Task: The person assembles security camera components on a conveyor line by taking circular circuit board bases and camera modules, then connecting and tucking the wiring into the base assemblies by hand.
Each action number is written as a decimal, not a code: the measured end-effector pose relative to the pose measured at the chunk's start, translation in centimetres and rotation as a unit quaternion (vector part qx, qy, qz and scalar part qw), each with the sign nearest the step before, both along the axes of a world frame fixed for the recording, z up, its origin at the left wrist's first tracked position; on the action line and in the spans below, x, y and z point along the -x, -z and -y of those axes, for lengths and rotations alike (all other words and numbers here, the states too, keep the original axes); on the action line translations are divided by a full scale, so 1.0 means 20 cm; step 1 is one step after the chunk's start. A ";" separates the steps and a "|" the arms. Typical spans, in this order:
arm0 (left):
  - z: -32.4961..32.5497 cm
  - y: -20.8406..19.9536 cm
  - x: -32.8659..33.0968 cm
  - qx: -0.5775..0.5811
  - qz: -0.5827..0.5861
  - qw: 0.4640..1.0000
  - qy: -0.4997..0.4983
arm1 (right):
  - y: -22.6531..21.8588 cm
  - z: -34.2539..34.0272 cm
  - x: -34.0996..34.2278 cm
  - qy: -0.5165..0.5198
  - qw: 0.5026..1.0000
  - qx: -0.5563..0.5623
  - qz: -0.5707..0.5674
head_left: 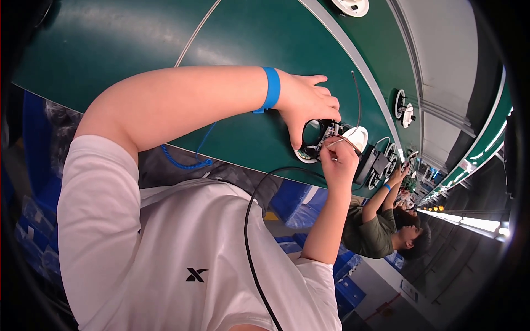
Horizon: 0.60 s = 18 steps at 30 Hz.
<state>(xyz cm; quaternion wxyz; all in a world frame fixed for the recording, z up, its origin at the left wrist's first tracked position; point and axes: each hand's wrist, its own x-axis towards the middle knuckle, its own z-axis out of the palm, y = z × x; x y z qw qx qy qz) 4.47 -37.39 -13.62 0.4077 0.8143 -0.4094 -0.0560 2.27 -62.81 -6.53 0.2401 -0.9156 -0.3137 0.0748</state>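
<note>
A round black-and-white device with exposed inner parts (314,133) lies on the green bench in front of me. My left hand (310,102), with a blue band at its wrist, reaches over it from the left; thumb and fingers grip its edges. At its right side my right hand (340,159) is closed in a pinch near a thin pale strand, perhaps a wire, whose end I cannot make out. A white rounded shell (358,135) adjoins the device on the right. From there a thin dark cable (359,99) stretches away across the bench.
Right of my hands, a black box (371,167) and more round devices (390,157) stand along the bench. Another white device (407,113) sits beyond the metal rail (371,81). A coiled blue cord (185,164) hangs at the near edge. A co-worker (375,231) works at the right.
</note>
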 end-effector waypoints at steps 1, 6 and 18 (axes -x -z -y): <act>0.00 0.00 0.00 0.000 0.004 1.000 -0.004 | -0.01 -0.01 0.00 0.001 1.000 0.007 -0.003; 0.00 0.00 0.01 0.001 0.003 1.000 0.000 | -0.01 -0.02 0.01 0.063 0.997 0.031 -0.039; 0.02 0.01 0.01 -0.004 0.010 1.000 -0.004 | 0.04 -0.02 0.01 0.298 0.934 0.018 -0.194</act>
